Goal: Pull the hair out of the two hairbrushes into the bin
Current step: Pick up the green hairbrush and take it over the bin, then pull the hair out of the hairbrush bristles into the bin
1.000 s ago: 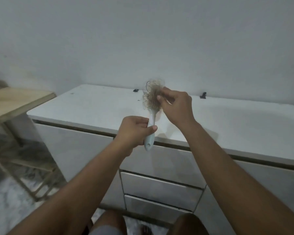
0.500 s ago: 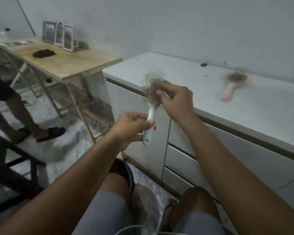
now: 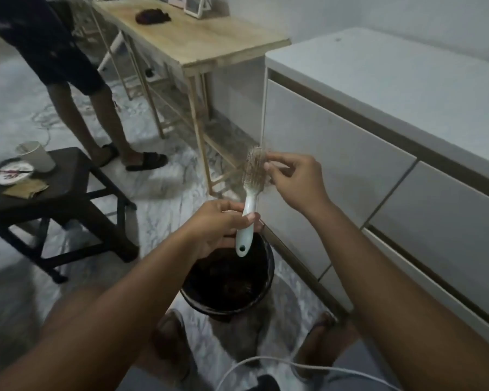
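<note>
Plainly, your left hand (image 3: 215, 225) had its fingers (image 3: 223, 206) curled round the handle of the hairbrush (image 3: 250, 203), held upright over the bin (image 3: 269, 280), while your right hand (image 3: 297, 184) pinched the hair (image 3: 255, 162) in its bristles.

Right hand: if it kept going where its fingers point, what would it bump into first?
The hair caught in the hairbrush head. The right hand points its fingertips straight at it and seems to be pinching it, though blur makes that hard to confirm. The left hand holds the handle.
</note>
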`<state>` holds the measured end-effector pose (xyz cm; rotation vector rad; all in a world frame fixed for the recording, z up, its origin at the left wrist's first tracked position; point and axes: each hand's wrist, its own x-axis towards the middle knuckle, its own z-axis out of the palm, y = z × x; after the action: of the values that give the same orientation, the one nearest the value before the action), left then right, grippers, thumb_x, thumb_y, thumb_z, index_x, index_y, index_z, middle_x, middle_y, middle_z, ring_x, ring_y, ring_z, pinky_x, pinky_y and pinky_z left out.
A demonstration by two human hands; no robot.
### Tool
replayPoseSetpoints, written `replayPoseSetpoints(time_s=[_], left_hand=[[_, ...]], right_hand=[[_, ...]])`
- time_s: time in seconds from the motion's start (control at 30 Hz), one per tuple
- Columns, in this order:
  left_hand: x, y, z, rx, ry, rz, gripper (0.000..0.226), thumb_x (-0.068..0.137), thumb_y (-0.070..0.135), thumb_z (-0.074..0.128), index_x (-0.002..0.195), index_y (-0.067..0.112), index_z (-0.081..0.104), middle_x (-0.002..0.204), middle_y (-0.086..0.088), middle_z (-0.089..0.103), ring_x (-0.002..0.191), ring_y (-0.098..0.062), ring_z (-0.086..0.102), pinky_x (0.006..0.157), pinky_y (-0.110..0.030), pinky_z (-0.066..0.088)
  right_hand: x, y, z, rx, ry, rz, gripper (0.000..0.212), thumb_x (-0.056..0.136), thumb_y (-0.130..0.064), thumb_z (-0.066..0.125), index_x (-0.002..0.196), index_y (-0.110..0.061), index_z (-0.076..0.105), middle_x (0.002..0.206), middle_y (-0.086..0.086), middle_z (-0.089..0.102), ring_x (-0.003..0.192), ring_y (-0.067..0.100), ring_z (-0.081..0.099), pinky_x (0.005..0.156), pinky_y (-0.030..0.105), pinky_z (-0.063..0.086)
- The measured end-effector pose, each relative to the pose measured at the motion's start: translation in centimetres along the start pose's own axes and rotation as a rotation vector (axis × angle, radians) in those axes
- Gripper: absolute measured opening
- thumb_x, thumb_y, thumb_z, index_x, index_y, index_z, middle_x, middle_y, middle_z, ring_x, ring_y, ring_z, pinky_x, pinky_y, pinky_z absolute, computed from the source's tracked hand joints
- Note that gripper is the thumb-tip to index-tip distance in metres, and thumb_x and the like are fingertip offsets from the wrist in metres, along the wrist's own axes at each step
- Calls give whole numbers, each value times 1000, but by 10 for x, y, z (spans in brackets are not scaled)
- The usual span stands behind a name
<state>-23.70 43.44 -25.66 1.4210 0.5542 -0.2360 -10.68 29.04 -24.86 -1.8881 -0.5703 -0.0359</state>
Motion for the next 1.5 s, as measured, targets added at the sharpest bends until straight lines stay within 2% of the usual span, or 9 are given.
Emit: replayPoseSetpoints(time_s=[0.27,0.4,0.5,0.6,0.83,0.93,1.17,1.33,1.5], left_hand=[[7,-75,-46,0,42,-112,26,92,5,70,112,21,68,111,-2,79,100,-22,76,90,-49,59],[10,-115,-52,-53,102,-193,29,94,6,68,119,19,68,110,-1,79,96,-21,77,76,-39,60],[14,-135,-57,-94,130,-239,32,96,5,65,124,19,67,116,-6,77,96,-20,77,69,-36,59],[17,-145,-65,-140,160,-253,37,97,2,62,128,21,67,121,-8,74,93,-20,75,72,-34,59],[38,-152,-92,-194,151,-183,39,97,-1,59,126,24,68,115,-1,77,99,-23,75,76,-38,53],[51,-162,-99,-197,129,-163,42,97,-2,58,125,27,68,114,0,77,84,-16,73,69,-33,54],[76,-186,-106,-331,205,-196,24,97,15,63,117,18,77,95,-6,72,70,-18,60,64,-37,56],[86,-200,-103,-270,228,-221,25,101,10,59,115,23,75,95,0,76,67,-12,63,62,-34,54],[76,-210,-101,-281,244,-263,23,102,12,57,117,19,73,95,-1,73,66,-12,60,58,-31,52]], right_hand=[[-14,61,68,82,-95,133,25,90,-25,70,114,-23,72,106,-8,73,87,10,73,79,41,62],[-30,88,94,29,-347,158,47,91,-36,66,135,-43,52,113,-2,72,93,7,70,87,38,59],[-36,101,110,-8,-516,163,55,90,-33,70,140,-40,49,127,-6,66,107,1,65,97,35,55],[-38,111,123,-24,-594,148,61,87,-28,74,142,-39,49,133,-6,62,104,2,66,96,35,56],[-30,128,148,48,-441,300,65,84,-19,79,142,-18,51,107,5,72,95,17,71,91,39,58],[-24,141,157,100,-381,381,56,82,-13,79,135,-9,58,103,10,74,97,27,71,87,39,59],[-15,167,175,185,-443,481,43,79,-17,81,119,-3,69,104,7,75,92,15,74,75,32,62],[-31,185,185,217,-405,554,20,83,-5,75,101,4,72,84,19,74,69,21,74,65,29,62],[-27,188,188,12,-490,400,9,88,-11,72,93,-4,74,76,11,73,66,19,72,62,28,61]])
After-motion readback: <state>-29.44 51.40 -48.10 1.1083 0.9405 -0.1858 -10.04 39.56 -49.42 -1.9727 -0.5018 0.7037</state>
